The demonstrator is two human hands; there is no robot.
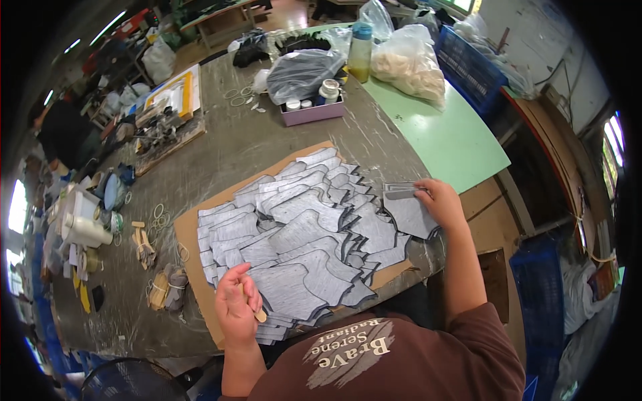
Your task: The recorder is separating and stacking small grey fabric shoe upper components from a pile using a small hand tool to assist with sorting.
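Grey pieces (302,234) overlap loosely and could slide if bumped. Right hand (439,202) pinches several; left hand (235,306) apparently grips a stick (261,315) that might snag edges.

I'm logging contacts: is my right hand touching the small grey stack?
Touching: in the head view, the right hand pinches the small grey stack near its upper right corner.

This is a workshop: overlapping cut grey pieces (301,234) cover cardboard (189,248) on a scuffed table (227,140), with a purple tray (313,116) of jars (328,92), a stuffed plastic bag (409,65) and a blue crate (468,65) beyond.
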